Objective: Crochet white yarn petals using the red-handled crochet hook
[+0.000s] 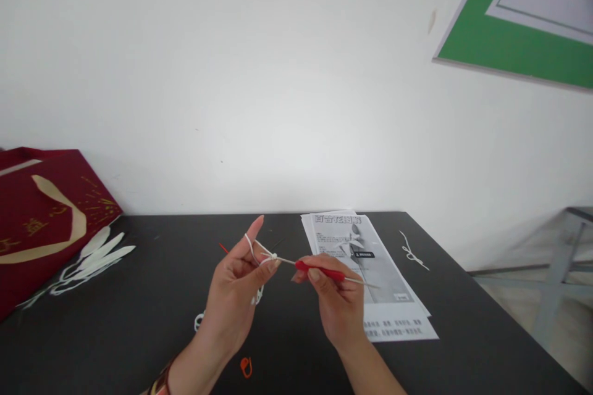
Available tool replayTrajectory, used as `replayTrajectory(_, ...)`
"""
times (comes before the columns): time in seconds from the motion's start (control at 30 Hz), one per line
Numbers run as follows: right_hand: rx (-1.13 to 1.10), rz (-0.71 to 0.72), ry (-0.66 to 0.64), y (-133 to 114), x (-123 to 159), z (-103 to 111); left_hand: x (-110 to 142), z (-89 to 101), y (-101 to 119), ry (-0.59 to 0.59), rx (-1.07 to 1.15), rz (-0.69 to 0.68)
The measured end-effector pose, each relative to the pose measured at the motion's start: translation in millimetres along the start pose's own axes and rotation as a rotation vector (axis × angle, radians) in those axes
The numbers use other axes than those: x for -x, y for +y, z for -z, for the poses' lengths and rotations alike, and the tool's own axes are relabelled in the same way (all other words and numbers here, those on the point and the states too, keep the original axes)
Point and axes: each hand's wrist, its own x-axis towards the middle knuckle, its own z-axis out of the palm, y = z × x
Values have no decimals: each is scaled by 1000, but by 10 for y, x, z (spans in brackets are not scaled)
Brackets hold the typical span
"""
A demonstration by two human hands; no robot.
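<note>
My right hand (337,299) grips a crochet hook (327,272) by its red handle. The thin metal shaft points left, and its tip meets a small bit of white yarn work (270,257). Pinched between thumb and fingers, that work is held by my left hand (236,284). A strand of white yarn loops over the raised left index finger and runs down to the hook. More white yarn hangs behind the left hand, mostly hidden by it. Below lies an orange stitch marker (246,367) on the black table (287,352).
Printed sheets (389,284) with a flower picture lie behind my right hand. A short white yarn piece (410,254) rests further right. At left, several white crocheted petals (99,253) lie against a dark red bag (41,216). A white wall (278,105) stands behind the table.
</note>
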Motion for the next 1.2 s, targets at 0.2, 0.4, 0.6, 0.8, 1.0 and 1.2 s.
replayTrajectory(0.2,310,199,-194,-94,-22,22,19,-17,24,-24,27,54)
replayTrajectory(0.4,638,589,-348,-51,46,72,45,-22,0,-32,-41,30)
replayTrajectory(0.6,784,665,-349,-48,98,59,6,25,-38,-20,-277,-172)
replayTrajectory(0.8,705,540,-241,-200,70,20,-23,49,-38,-47,-370,-213)
replayTrajectory(1.0,624,443,-217,-281,70,133,-70,92,-31,-95,-358,-131)
replayTrajectory(1.2,395,255,-145,-259,29,231,-72,52,53,-142,-296,22)
